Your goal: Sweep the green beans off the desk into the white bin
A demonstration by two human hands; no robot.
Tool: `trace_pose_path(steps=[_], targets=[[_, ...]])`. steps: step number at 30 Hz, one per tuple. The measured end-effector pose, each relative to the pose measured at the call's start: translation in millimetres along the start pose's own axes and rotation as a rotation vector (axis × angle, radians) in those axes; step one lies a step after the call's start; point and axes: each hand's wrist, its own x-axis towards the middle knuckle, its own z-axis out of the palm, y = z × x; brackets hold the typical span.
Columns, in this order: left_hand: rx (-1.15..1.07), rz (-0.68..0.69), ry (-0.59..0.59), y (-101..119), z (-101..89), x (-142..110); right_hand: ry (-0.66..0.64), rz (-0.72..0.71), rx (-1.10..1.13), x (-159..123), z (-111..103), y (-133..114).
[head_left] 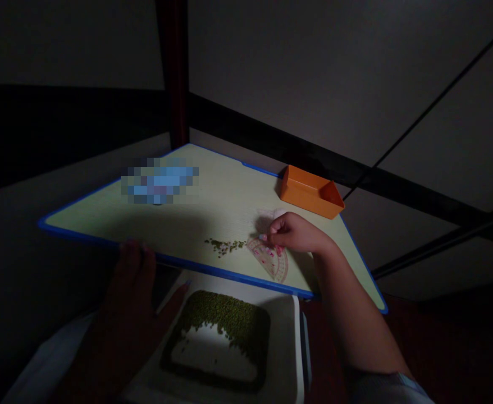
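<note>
My right hand (293, 232) rests on the pale table (213, 196) with its fingers curled around the straight edge of a clear protractor (270, 261). Just left of the protractor lies a small scatter of green beans (224, 245). Below the table's blue front edge sits a white tray (280, 359) holding a heap of the same green beans (229, 320). My left hand (135, 286) grips the tray's left rim, thumb on its upper edge, close under the table edge. The scene is dim.
An orange plastic bin (311, 192) stands at the table's far right corner. A blurred blue patch (160, 179) lies at the back left of the table. A dark post (174, 73) and dark rails run behind the table.
</note>
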Motion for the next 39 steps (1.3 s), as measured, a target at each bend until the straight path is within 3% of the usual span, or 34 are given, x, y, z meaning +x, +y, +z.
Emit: trace_pose_path(steps=[10,17,23,29,39], targets=[[-0.005,-0.011,-0.019,1.4,-1.0,0.1,-0.020,-0.042,0.053,0.8,2.1,-1.0],[-0.008,-0.039,-0.040,2.1,-3.1,0.8,-0.059,-0.045,-0.040,2.2,4.7,-1.2],[-0.006,-0.038,-0.041,2.8,-3.3,0.4,0.078,-0.002,-0.179,0.4,-2.7,1.3],[-0.012,-0.031,-0.036,3.5,-3.5,0.4,0.240,0.143,-0.401,-1.1,-9.8,0.4],[-0.018,-0.049,-0.040,1.4,-0.4,0.0,0.319,0.235,-0.500,-1.2,-13.7,1.1]])
